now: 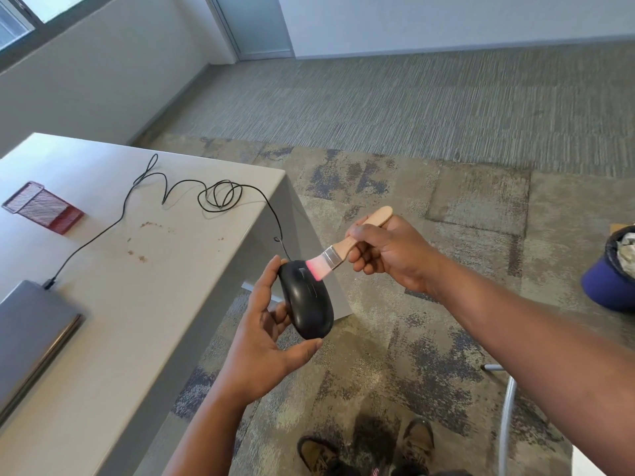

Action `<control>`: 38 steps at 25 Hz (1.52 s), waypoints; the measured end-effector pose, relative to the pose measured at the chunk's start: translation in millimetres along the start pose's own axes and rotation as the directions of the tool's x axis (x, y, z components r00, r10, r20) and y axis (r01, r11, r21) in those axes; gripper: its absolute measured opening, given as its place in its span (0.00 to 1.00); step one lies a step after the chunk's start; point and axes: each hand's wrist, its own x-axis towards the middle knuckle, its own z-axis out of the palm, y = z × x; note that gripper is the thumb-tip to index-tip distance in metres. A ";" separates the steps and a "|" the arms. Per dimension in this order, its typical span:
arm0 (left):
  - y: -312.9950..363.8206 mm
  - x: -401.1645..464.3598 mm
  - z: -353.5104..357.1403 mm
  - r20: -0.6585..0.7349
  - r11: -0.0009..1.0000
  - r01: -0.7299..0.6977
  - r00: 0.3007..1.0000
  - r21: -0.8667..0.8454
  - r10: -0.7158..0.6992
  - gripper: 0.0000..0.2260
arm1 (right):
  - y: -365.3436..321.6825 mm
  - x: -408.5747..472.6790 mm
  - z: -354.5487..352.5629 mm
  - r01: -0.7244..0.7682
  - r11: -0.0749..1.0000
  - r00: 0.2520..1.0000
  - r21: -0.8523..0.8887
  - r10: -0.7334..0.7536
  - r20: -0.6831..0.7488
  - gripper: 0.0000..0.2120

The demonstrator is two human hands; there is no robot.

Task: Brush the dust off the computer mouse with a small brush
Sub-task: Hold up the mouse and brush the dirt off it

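Note:
A black wired computer mouse (307, 305) is held in the air beside the table's right edge, top side up, gripped by my left hand (264, 333) from below and from the left. My right hand (388, 252) grips the pale wooden handle of a small brush (347, 249). Its pink bristles (318, 269) touch the front of the mouse near the scroll wheel. The mouse's black cable (213, 197) runs up over the table edge, coils on the tabletop and ends at a closed grey laptop (31, 334).
The white table (144, 304) holds a red mesh holder (43, 207) lying on its side and some brown crumbs (141, 257). A bin with a blue rim (615, 273) stands on the carpet at the right. A metal chair leg (508, 403) and my shoes (371, 448) are below.

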 end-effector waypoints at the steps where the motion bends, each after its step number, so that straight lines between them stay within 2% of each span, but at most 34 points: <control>1: 0.6 -0.9 -0.8 0.000 1.000 0.013 1.000 -0.007 -0.013 0.54 | 1.3 -0.6 -2.4 0.021 1.000 0.999 -0.019 -0.022 -0.024 0.06; 3: 1.1 -2.4 -2.2 -0.014 0.999 0.036 0.999 -0.014 -0.036 0.55 | 2.4 -2.7 -5.1 0.067 0.998 0.997 0.011 -0.067 -0.035 0.06; 6: 5.9 -0.8 0.3 -0.040 0.999 0.036 0.999 -0.010 -0.036 0.55 | 3.4 -5.6 -0.8 0.049 0.994 0.997 0.100 -0.055 0.052 0.06; 11: 6.6 1.0 -1.6 -0.064 0.999 0.039 0.997 -0.010 -0.039 0.55 | 8.2 -3.8 -5.1 0.062 0.997 0.998 -0.043 -0.063 -0.017 0.06; 15: 5.6 2.5 -1.7 -0.064 0.999 0.038 0.997 0.003 -0.038 0.55 | 7.4 -3.3 -0.5 0.081 0.991 0.996 0.104 -0.083 0.016 0.05; 17: 7.0 3.4 -1.2 -0.059 0.999 0.035 0.998 0.011 -0.035 0.55 | 11.2 -1.7 1.6 0.070 0.997 0.997 0.028 -0.071 0.019 0.06; 19: 6.6 3.6 -1.9 -0.054 0.999 0.042 0.998 0.021 -0.041 0.56 | 13.4 -0.8 -0.4 0.089 0.995 0.995 -0.050 -0.091 -0.036 0.06; 21: 3.4 3.9 -3.0 -0.049 0.998 0.056 0.997 0.024 -0.055 0.57 | 11.0 -2.2 -0.7 0.146 0.989 0.987 -0.033 -0.148 -0.060 0.07; 25: 1.0 6.5 -2.1 -0.038 0.997 0.061 0.998 0.041 -0.059 0.59 | -0.6 -3.7 15.6 0.214 0.977 0.975 0.020 -0.215 0.054 0.08; 30: -1.0 7.4 -1.2 -0.035 0.997 0.055 0.998 0.059 -0.053 0.60 | -8.9 -3.9 24.3 0.284 0.931 0.959 -0.232 -0.276 0.066 0.06; 35: 1.1 4.7 -0.8 -0.069 0.991 0.084 0.995 0.106 -0.077 0.60 | -21.1 -15.1 23.1 0.290 0.820 0.957 -0.493 -0.257 0.135 0.06; 38: 4.5 5.8 -0.1 -0.076 0.980 0.091 0.994 0.179 -0.079 0.60 | -26.7 -16.8 30.1 0.405 0.730 0.907 -0.551 -0.398 0.139 0.07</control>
